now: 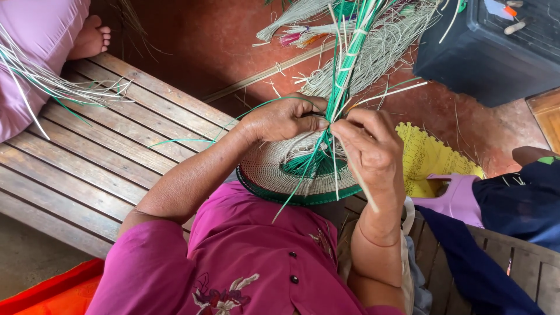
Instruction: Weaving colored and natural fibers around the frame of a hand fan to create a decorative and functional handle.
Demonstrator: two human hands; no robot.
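Note:
A round woven piece (265, 172) in pale straw with a green rim rests against my lap. Long green strands (350, 58) and pale straw fibres (385, 52) rise from its centre toward the top of the view. My left hand (280, 119) pinches the strands at the weave's upper edge. My right hand (370, 146) grips the same bundle of strands from the right, with a pale strip running down past its palm. Both hands meet at the centre of the weave.
I sit on a slatted wooden bench (99, 157). Another person's bare foot (90, 38) and pink garment with loose straw lie at the top left. A dark plastic crate (484, 52) stands top right, a yellow mat (429, 157) and pink plastic item (455, 198) to the right.

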